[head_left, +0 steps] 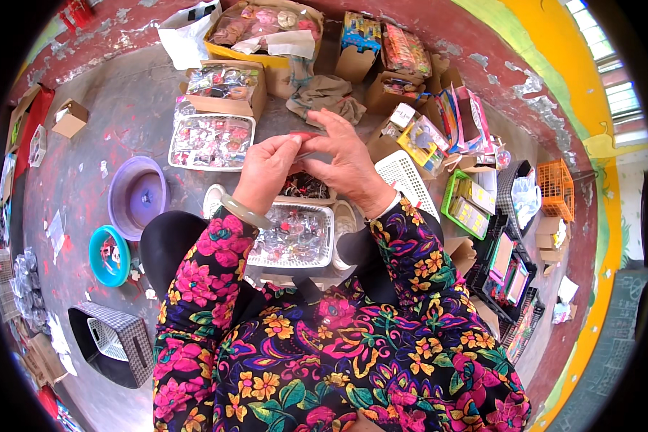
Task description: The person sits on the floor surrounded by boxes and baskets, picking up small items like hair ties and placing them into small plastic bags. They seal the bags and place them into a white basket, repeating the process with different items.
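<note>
Both my hands are raised in front of me, close together over the baskets. A small red thing (304,135), too small to name, is pinched between the thumb and fingers of my left hand (265,171). My right hand (354,167) meets it from the other side, its index finger and thumb bent in toward the red thing while its upper fingers stick out. Below them is a small box of dark, tangled little items (304,189), partly hidden by my hands. Nearer, between my feet, lies a white basket (329,248) of small clear-bagged pieces.
Another white basket (171,153) of bagged items stands ahead, before cardboard boxes (227,106). On the left are a purple basin (115,198), a teal basin (93,253) and a checked bin (138,349). A green tray (451,193) and an orange crate (554,189) stand right.
</note>
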A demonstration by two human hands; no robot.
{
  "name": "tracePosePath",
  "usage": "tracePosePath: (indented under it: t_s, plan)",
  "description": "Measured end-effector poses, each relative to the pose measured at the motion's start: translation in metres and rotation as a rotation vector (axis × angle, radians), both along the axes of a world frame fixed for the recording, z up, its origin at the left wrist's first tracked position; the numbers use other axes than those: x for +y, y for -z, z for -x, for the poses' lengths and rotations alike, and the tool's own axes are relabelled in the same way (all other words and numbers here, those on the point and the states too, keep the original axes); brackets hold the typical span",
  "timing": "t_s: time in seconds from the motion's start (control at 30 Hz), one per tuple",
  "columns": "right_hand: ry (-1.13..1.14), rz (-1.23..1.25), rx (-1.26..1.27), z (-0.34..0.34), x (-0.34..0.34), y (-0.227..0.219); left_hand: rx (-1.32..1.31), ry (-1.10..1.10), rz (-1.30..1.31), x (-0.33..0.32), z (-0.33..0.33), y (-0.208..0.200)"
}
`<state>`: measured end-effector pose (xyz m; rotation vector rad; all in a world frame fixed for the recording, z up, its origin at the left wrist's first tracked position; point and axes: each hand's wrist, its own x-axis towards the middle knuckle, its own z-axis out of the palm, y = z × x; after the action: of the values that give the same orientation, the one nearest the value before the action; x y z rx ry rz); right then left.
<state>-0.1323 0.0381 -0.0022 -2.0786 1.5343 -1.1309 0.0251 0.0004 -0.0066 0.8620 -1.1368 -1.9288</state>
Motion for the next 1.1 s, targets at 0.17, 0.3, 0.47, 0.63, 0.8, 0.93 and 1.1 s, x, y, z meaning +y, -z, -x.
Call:
tracePosePath:
  t_s: [0.17, 0.3, 0.47, 0.63, 0.8, 0.93, 1.1]
  plan:
    - [0.008, -0.013, 0.082, -0.006, 0.001, 0.001, -0.059, 0.037, 0.178, -0.002, 0.002, 0.016]
    - [0.047, -0.011, 0.181, -0.004, 0.000, 0.004, -0.059, -0.044, 0.268, 0.001, 0.008, 0.025]
    - [0.168, -0.025, 0.349, -0.008, 0.003, 0.007, -0.081, -0.147, 0.241, 0.000, 0.011, 0.030]
    - [0.170, -0.004, 0.219, -0.006, -0.001, 0.013, -0.141, -0.077, 0.271, -0.001, 0.010, 0.022]
    - [0.064, -0.138, 0.002, 0.014, -0.004, 0.012, -0.175, 0.151, 0.230, -0.002, 0.001, 0.005]
    - [-0.018, -0.244, -0.035, 0.020, -0.001, 0.010, -0.134, 0.242, 0.204, -0.008, -0.004, 0.010]
    - [-0.069, -0.136, 0.072, 0.013, 0.000, 0.010, -0.184, 0.247, 0.101, -0.006, -0.003, 0.004]
